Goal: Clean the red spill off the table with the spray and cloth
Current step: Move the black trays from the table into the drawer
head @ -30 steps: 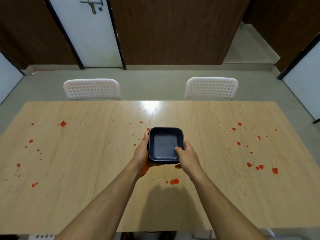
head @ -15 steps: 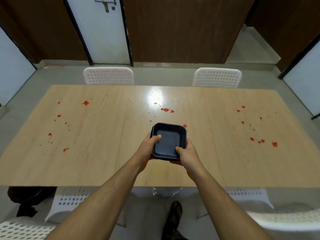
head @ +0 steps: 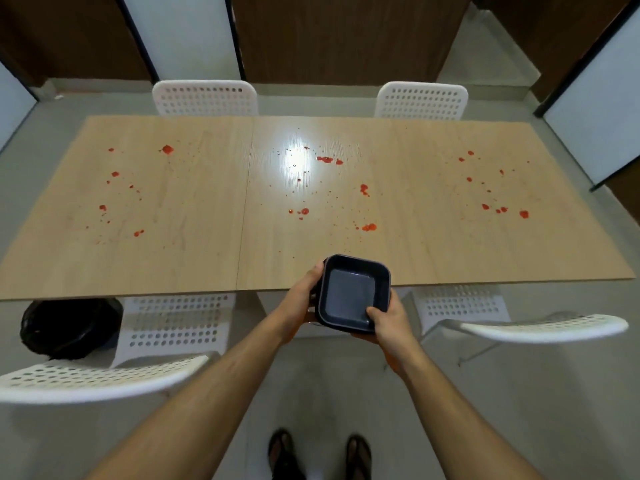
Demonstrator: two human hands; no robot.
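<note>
Red spill [head: 369, 227] all over the desk [head: 194, 258] — nothing wiped; left hand [head: 300, 299] and right hand [head: 389, 322] grasp a tray [head: 353, 292] — no spray or cloth visible.

I read no text, label, brand or number anywhere in my view; no surface carries legible writing.
</note>
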